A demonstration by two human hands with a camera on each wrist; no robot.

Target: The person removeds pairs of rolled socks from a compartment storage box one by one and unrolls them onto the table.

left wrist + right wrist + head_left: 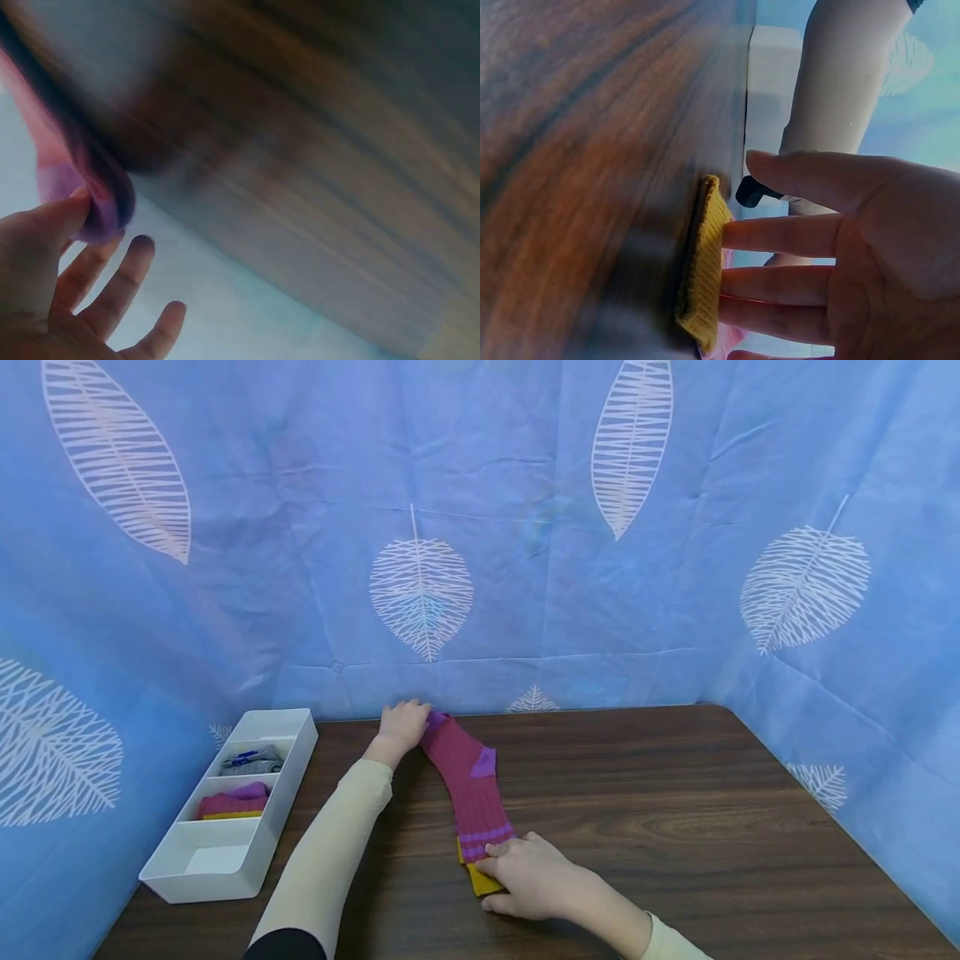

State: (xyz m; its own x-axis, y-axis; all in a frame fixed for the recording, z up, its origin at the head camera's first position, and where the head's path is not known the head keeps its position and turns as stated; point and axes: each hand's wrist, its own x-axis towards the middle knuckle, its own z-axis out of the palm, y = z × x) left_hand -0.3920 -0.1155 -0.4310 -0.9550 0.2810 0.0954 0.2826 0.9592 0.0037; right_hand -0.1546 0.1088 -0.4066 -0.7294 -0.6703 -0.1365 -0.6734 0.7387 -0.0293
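A plum-red sock [471, 777] with a purple heel, purple toe, two purple stripes and a mustard cuff [483, 881] lies lengthwise on the table. At its far end my left hand [405, 723] holds the purple toe [112, 206]; the left wrist view shows thumb and forefinger pinching it, the other fingers spread. My right hand [536, 877] lies at the near end, its fingertips on the cuff. In the right wrist view those fingers [780, 236] reach out straight to the ribbed mustard edge [705, 277].
On the left of the brown wooden table [637, 810] stands a white divided box [288, 810]. One compartment holds a folded plum, purple and mustard sock [232, 802], another grey-and-blue folded fabric [252, 762]. A blue leaf-print curtain [525, 593] hangs behind the table.
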